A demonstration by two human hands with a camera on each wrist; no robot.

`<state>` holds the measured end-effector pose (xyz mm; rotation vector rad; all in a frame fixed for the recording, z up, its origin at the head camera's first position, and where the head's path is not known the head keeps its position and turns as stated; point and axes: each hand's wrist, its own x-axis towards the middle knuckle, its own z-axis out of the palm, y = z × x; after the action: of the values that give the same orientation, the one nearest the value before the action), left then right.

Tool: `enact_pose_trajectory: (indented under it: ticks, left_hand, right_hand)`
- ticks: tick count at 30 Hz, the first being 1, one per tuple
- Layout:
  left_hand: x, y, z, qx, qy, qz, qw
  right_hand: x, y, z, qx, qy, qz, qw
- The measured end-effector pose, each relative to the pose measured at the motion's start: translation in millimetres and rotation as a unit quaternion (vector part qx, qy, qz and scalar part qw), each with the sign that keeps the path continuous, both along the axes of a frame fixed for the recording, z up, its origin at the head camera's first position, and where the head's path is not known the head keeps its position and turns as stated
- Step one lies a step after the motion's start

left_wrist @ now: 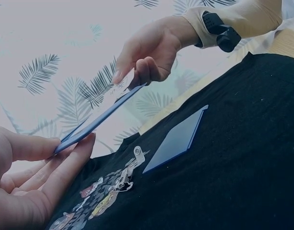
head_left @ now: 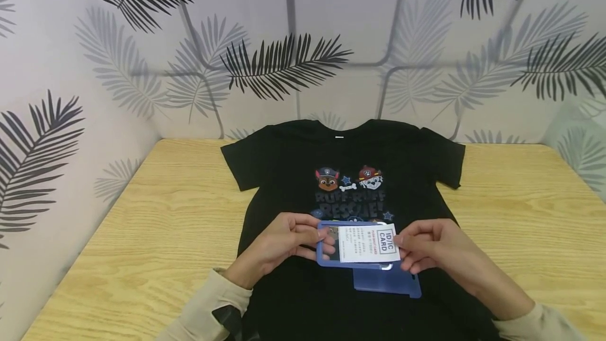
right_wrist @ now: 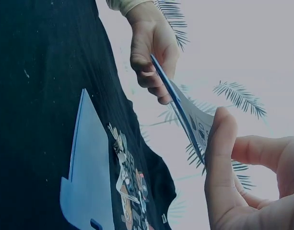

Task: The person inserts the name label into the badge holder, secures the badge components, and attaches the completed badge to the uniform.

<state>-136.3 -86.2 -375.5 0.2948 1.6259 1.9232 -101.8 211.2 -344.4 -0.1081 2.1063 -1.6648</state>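
My left hand (head_left: 284,243) pinches the left end of a blue card holder frame (head_left: 345,264), thumb on top and fingers beneath. Between the thumb and fingers of my right hand (head_left: 442,246) is the right end of a white paper card (head_left: 362,251) printed "ID/IC CARD". The card lies over the frame and covers much of its opening; in the right wrist view it bends slightly away from the frame. Both are held above a black T-shirt (head_left: 289,172). Below them, a flat blue cover piece (head_left: 385,282) rests on the shirt.
A badge clip with a clear strap (left_wrist: 126,176) lies on the shirt's cartoon print, beside the blue piece. The shirt is spread over a wood-grain table (head_left: 165,209). Behind the table's far edge stands a leaf-patterned backdrop (head_left: 331,14).
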Motion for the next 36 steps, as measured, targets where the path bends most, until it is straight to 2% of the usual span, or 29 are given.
enact_pose_trajectory:
  ticks: [18, 26, 36]
  left_hand:
    - [-1.6, -1, -1.6, 0.003, 0.004, 0.005, 1.0000]
    - [-1.5, 0, -2.8, 0.004, 0.004, 0.009, 0.9999]
    - [-0.3, 1, -3.7, -0.013, 0.010, 0.021, 0.9997]
  right_hand:
    - [1.8, -3, 0.0, -0.009, -0.008, -0.007, 1.000]
    - [4.1, -10, 0.8, -0.023, 0.014, 0.005, 1.000]
    - [7.0, -22, 3.2, 0.061, 0.070, -0.008, 0.996]
